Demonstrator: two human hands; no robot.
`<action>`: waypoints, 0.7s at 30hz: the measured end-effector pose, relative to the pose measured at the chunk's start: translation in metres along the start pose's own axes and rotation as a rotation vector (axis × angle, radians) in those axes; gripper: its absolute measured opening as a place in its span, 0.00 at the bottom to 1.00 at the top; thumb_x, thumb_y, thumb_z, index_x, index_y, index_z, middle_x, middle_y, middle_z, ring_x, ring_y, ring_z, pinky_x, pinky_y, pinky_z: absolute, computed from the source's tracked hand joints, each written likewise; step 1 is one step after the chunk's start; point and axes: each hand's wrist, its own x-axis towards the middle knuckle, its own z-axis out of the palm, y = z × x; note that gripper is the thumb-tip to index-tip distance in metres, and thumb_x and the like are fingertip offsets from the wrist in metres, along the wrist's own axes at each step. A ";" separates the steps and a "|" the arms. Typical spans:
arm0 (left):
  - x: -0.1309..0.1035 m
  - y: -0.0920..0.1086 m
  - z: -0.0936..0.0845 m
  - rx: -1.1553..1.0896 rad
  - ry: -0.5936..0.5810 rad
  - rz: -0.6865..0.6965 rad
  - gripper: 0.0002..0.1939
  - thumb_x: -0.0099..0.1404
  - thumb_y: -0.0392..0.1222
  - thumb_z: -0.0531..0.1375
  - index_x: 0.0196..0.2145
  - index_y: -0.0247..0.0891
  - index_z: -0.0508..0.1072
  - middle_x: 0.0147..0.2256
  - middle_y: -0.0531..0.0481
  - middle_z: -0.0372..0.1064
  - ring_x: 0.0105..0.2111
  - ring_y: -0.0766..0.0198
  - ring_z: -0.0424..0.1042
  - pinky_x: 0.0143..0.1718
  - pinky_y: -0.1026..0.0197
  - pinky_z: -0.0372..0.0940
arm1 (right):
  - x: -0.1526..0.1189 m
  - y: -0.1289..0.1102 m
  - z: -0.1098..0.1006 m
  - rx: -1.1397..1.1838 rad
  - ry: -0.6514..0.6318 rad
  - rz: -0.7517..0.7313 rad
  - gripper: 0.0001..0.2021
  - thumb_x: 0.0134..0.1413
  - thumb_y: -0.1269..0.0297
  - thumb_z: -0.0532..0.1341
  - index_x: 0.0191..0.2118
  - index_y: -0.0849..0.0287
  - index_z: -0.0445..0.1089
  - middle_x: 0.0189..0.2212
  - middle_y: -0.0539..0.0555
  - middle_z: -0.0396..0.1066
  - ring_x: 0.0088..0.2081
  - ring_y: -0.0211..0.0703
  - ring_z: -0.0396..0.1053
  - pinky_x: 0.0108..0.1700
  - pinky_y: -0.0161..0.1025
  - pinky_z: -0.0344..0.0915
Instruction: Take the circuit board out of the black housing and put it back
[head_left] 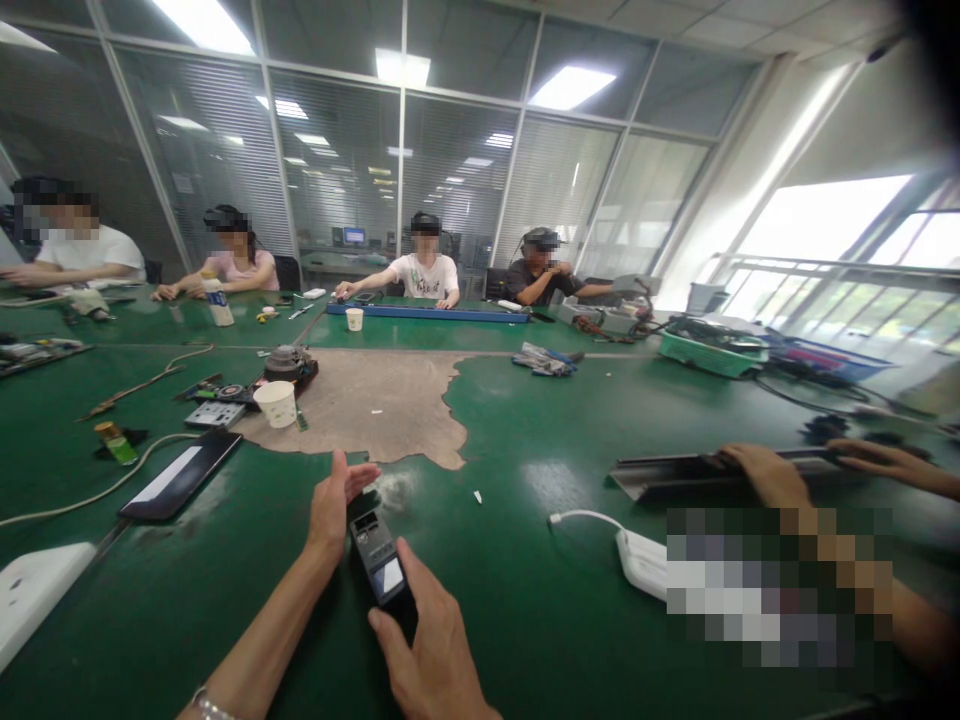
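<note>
My right hand (429,645) grips the near end of a small black handheld device (381,565) with a little screen, held just above the green table (525,580). My left hand (336,505) stands on edge beside the device's far end, fingers straight and together, palm facing the device; I cannot tell if it touches it. A metal watch band shows on my left wrist.
A paper cup (277,403), a power strip (214,413) and a dark phone-like slab (182,475) lie to the left. A white adapter with cable (637,560) lies to the right, near a co-worker's hands (769,472) on a metal rail. Several people sit at the far side.
</note>
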 end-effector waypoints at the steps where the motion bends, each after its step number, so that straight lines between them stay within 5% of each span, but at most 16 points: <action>1: 0.000 0.000 0.000 0.000 -0.001 0.005 0.40 0.57 0.73 0.49 0.34 0.31 0.79 0.39 0.34 0.77 0.44 0.49 0.76 0.55 0.49 0.60 | 0.000 -0.001 0.000 0.002 0.013 -0.003 0.33 0.49 0.72 0.62 0.63 0.58 0.59 0.57 0.60 0.67 0.56 0.56 0.67 0.56 0.52 0.67; 12: 0.000 -0.002 0.000 -0.007 -0.008 0.020 0.39 0.59 0.72 0.48 0.35 0.30 0.79 0.39 0.34 0.78 0.44 0.48 0.75 0.55 0.48 0.60 | 0.023 -0.020 -0.045 0.131 0.019 0.144 0.30 0.53 0.65 0.63 0.62 0.58 0.60 0.58 0.59 0.66 0.58 0.55 0.65 0.58 0.52 0.65; 21: -0.003 0.001 0.002 0.003 0.011 0.013 0.40 0.57 0.73 0.49 0.34 0.31 0.79 0.38 0.35 0.78 0.44 0.49 0.76 0.55 0.49 0.60 | 0.012 0.030 -0.068 0.119 0.067 0.347 0.28 0.56 0.60 0.61 0.62 0.61 0.61 0.58 0.60 0.66 0.58 0.55 0.65 0.60 0.53 0.62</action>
